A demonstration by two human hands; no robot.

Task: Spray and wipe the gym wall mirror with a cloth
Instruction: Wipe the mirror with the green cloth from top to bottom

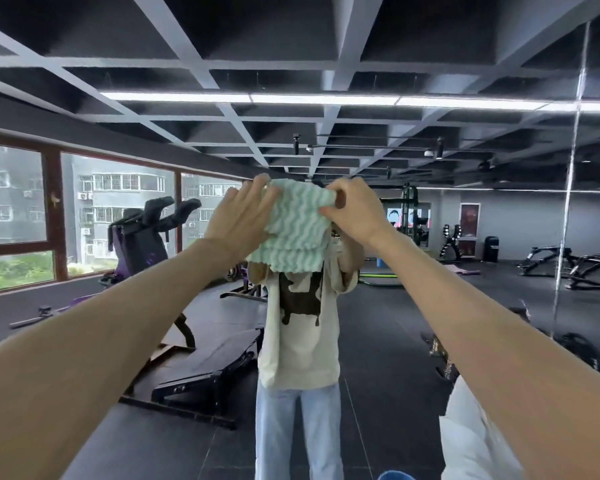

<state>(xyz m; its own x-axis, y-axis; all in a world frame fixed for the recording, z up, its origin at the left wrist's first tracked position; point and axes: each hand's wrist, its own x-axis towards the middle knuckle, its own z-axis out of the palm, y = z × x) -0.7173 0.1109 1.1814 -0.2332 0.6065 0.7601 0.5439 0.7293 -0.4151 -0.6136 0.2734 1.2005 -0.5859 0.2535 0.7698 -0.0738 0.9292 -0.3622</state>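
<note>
The cloth [293, 230], pale green with white wavy ribbing, is held up high against the mirror [430, 323], and both hands are on it. The left hand [243, 216] is laid on the cloth's upper left edge, fingers spread and nearly straight, nothing curled round anything; the fabric, it seems, is being pinned to the glass by flat pressure. The right hand [354, 209] is at the cloth's upper right corner, where the fabric is pinched between thumb and curled fingers, probably so the cloth is drawn taut and spread wide for a broad pass. The cloth's lower edge is left hanging loose over the reflected person [300, 341], whose head is hidden behind it. No spray bottle is to be seen, so wiping is judged to be the step in hand. The glass is read mostly through what it reflects. Well to the right of the cloth, a vertical seam [568, 202] between panels is caught by the light. Left of the cloth, windows [84, 209] and a purple machine [142, 237] are mirrored. Above the cloth there is a dark grid ceiling [291, 64] with long light strips [250, 97], and below it dark floor.
</note>
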